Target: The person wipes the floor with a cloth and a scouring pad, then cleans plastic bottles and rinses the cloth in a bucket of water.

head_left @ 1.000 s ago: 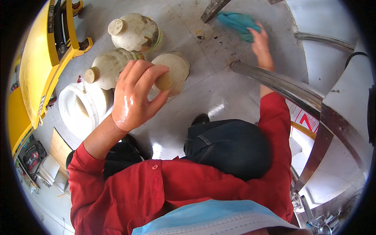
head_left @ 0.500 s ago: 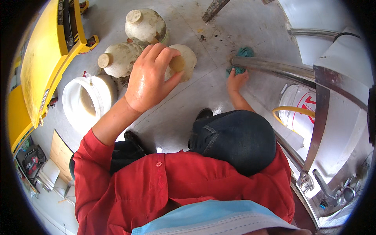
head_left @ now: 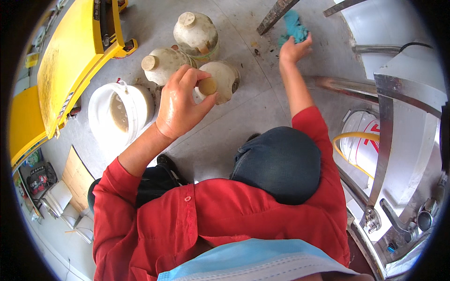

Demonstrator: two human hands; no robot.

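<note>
My left hand (head_left: 180, 104) has its thumb and fingers round the tan cap of a dirty whitish jug (head_left: 226, 78), which stands on the floor. Out to the far right, my right hand (head_left: 295, 49) holds a crumpled teal cloth (head_left: 293, 25) against the floor, close to a rusty metal leg; part of its grip is hidden. Two more grimy capped jugs stand behind my left hand: a nearer jug (head_left: 165, 65) and a farther jug (head_left: 199, 36).
A white bucket (head_left: 101, 110) with cloudy liquid stands left of the jugs. Beyond it is a yellow plastic cart (head_left: 65, 65). On the right are metal frame bars (head_left: 344, 84) and a white bucket with a yellow handle (head_left: 358, 143). Dark debris (head_left: 257, 51) dots the floor.
My right hand has moved away from me, past the metal bar, taking the teal cloth toward the rusty leg. My left hand stays on the jug's cap. The whole view has shifted slightly.
</note>
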